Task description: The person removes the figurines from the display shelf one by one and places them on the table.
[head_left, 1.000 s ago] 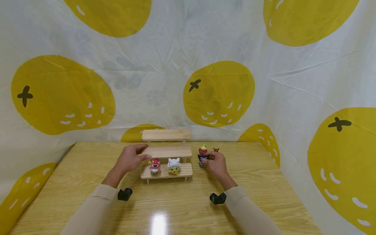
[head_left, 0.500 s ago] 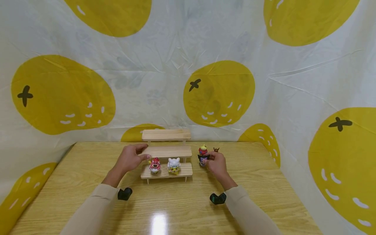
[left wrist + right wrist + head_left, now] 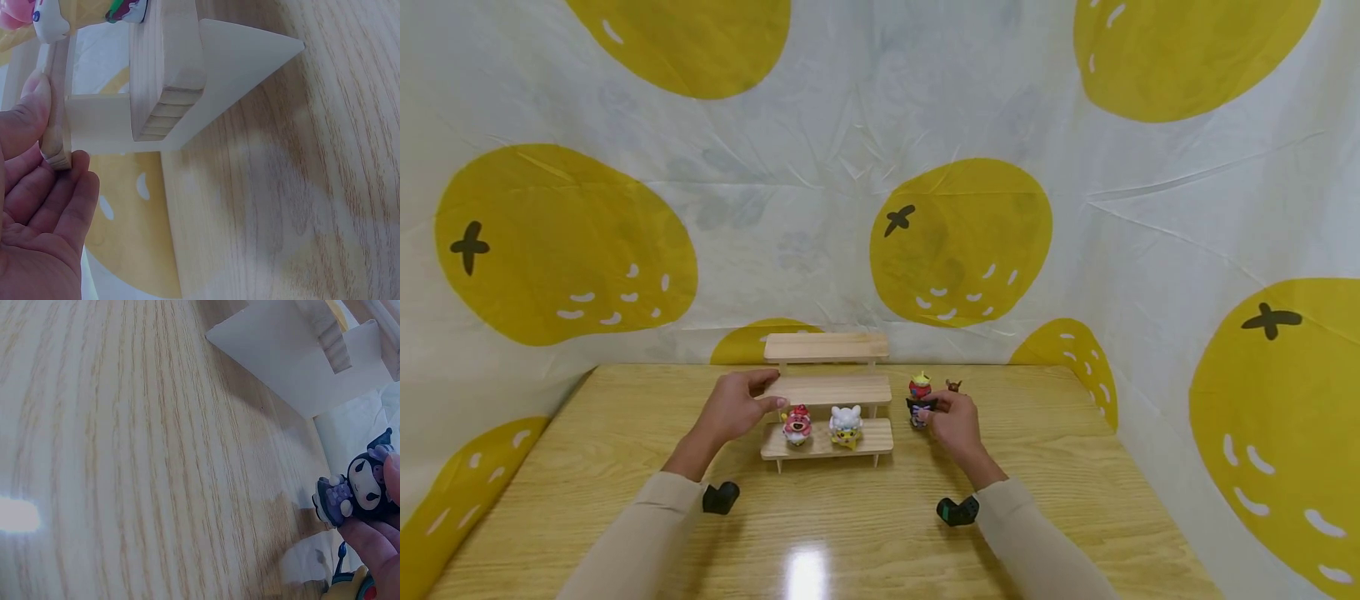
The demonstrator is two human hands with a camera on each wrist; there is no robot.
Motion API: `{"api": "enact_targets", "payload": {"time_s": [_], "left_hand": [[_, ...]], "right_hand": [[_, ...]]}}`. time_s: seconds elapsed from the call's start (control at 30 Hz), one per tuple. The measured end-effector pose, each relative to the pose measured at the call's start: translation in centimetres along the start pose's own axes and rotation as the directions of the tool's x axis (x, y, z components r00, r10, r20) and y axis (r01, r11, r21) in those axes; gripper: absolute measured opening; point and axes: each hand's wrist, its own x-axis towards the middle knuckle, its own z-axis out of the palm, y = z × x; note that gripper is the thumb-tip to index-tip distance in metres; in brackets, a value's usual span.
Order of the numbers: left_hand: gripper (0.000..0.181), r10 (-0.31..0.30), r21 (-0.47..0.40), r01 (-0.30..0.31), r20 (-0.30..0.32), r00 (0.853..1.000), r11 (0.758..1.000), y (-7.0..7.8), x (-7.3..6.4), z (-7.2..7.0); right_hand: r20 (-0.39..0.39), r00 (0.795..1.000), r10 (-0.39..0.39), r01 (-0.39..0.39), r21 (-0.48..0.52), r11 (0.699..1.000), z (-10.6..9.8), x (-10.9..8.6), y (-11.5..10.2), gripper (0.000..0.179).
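Note:
My left hand (image 3: 737,407) grips the left end of the middle board of a three-step wooden display stand (image 3: 838,388), with the thumb on top and the fingers below in the left wrist view. My right hand (image 3: 955,423) pinches a small black and purple figurine (image 3: 359,484) by its head, to the right of the stand. On the lowest board sit a pink figurine with a red top (image 3: 797,427) and a white-hooded figurine with yellow (image 3: 846,427). Just behind the pinched figurine stands a red and yellow figurine (image 3: 920,385).
A small brown figurine (image 3: 953,386) shows partly behind my right hand. The stand rests on a wood-grain table (image 3: 865,525), close to a white cloth backdrop (image 3: 805,233) printed with yellow fruit. More of that cloth hangs along the table's left and right sides.
The head view has shifted very slightly. Both hands stay in place, the left on the middle board and the right on the black and purple figurine.

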Motion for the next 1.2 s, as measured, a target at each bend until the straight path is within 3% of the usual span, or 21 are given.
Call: {"api": "enact_targets", "payload": {"time_s": [1.2], "left_hand": [[0.053, -0.006, -0.002, 0.006, 0.007, 1.000, 1.000, 0.16, 0.03, -0.11]], "right_hand": [[-0.005, 0.999, -0.034, 0.034, -0.028, 0.999, 0.67, -0.11, 0.40, 0.019]]}}
